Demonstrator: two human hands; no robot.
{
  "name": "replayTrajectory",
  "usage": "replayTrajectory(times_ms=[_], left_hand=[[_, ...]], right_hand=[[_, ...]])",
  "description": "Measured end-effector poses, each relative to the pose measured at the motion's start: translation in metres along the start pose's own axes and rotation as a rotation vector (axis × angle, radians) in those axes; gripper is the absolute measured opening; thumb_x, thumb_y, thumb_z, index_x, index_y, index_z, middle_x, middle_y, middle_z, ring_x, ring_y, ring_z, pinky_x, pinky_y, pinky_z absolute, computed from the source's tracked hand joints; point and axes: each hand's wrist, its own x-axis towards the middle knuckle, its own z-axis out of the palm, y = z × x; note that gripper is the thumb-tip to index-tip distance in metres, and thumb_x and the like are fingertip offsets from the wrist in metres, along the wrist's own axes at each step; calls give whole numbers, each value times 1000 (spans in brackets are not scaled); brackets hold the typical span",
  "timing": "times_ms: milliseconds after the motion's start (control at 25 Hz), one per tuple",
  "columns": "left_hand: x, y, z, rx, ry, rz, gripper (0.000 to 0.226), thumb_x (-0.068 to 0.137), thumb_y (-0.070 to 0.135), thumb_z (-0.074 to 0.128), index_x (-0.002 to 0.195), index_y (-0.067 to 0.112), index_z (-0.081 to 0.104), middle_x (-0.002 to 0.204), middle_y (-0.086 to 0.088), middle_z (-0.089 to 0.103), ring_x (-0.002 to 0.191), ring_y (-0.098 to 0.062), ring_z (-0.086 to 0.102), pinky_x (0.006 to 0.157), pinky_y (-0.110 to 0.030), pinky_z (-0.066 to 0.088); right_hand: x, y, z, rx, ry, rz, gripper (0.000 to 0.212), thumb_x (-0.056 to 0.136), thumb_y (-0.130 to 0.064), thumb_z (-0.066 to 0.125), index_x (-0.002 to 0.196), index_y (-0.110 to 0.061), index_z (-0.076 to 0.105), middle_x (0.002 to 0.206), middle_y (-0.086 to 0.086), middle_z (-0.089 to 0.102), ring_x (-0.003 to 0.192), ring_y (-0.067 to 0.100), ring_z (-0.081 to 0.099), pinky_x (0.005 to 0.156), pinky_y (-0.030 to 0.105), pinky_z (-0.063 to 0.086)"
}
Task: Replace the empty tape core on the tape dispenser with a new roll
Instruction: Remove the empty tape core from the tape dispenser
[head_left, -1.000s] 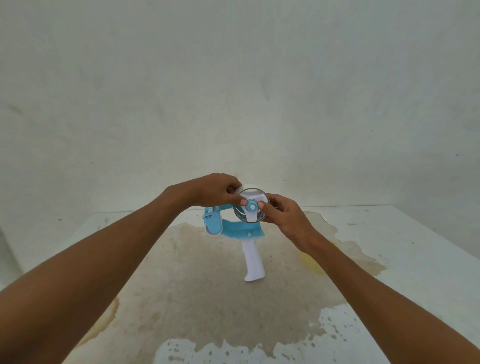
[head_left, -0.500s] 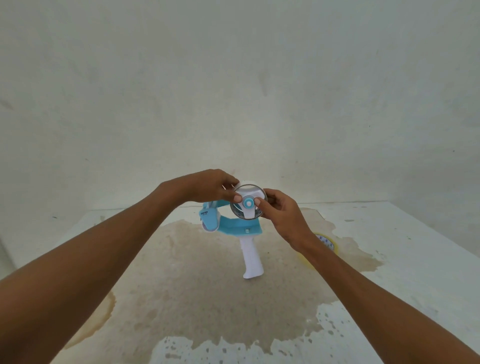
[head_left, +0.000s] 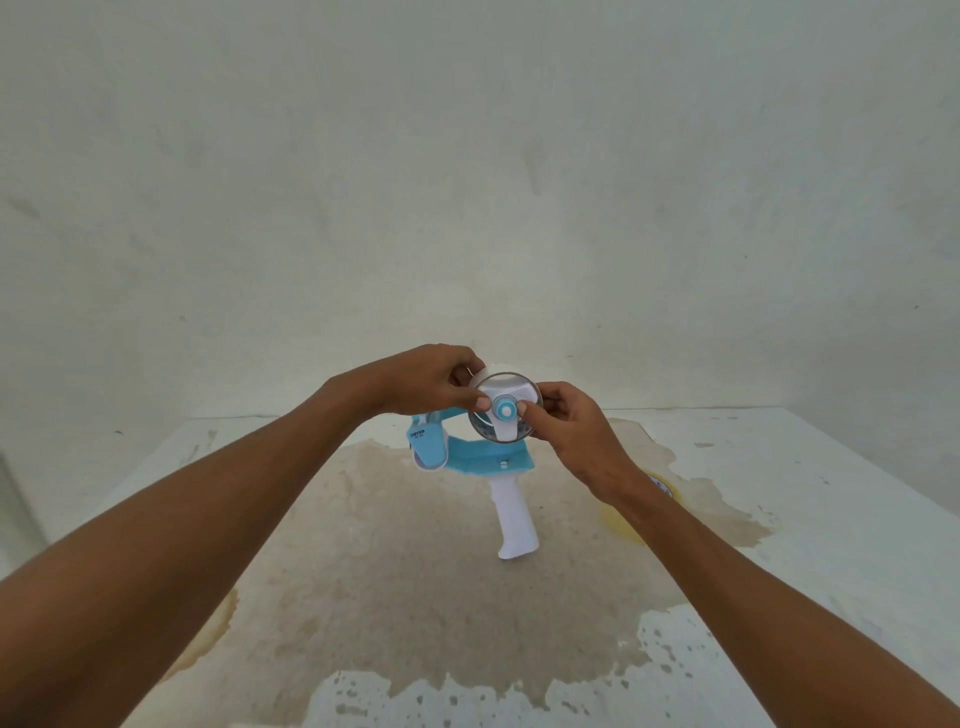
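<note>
A blue and white tape dispenser (head_left: 483, 460) is held up in front of a pale wall (head_left: 467, 156), above a white desk (head_left: 831, 519). Its white handle (head_left: 511, 514) points down toward the desk; whether the handle's end touches the surface cannot be told. The blue guard (head_left: 428, 447) at the cutting end faces left.

On the dispenser's wheel sits a thin, nearly bare tape core (head_left: 506, 378), seen as a clear ring around the white hub, with a round blue cap (head_left: 504, 410) at the centre.

The core is gripped from both sides. The left hand (head_left: 431, 382) is curled round the ring's upper left edge, with the thumb pressed on the front of the rim and the other fingers tucked behind it. The right hand (head_left: 571, 431) is curled round the right edge, with the thumb laid on the front just beside the blue cap and the remaining fingers bent behind the ring. Both forearms are stretched out from the bottom corners.

A yellowish roll of tape (head_left: 621, 522) lies flat on the desk to the right, largely hidden behind the right forearm and well apart from the dispenser. A wide brown stain (head_left: 415, 571) is spread over the middle of the desk, beneath the dispenser and the roll.
</note>
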Motion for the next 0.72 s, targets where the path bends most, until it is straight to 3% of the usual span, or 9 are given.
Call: replayTrajectory(times_ms=[280,440,600,720], left_hand=[[2,0,10,42,35,-20,38,94,32,62,125,12,53,117,-6,63,104,-25,60,94,-41,51],[2,3,13,78,59,-17,39,95,32,61,128,13,53,119,-5,62,104,-23,59,92,-37,50],[4,9,0,-28,-75,-47,49,92,31,66,135,14,49,120,-1,62,106,-19,60,88,-25,46],[7,12,-7,-30,-125,-18,49,88,33,71,130,13,56,117,-1,65,104,-18,61,91,-28,50]], right_hand=[[1,2,0,-27,15,9,37,88,-35,72,115,-12,60,105,4,72,99,21,69,90,46,58],[-1,2,-1,-39,25,-13,35,88,-33,72,114,-13,60,105,3,72,99,21,69,90,47,58],[0,-8,-7,-26,-46,10,36,89,-26,71,121,-16,57,102,9,69,97,26,69,88,44,59],[-1,-14,-10,-72,-116,-12,38,94,-24,64,130,-25,54,106,6,67,99,24,69,87,40,60]])
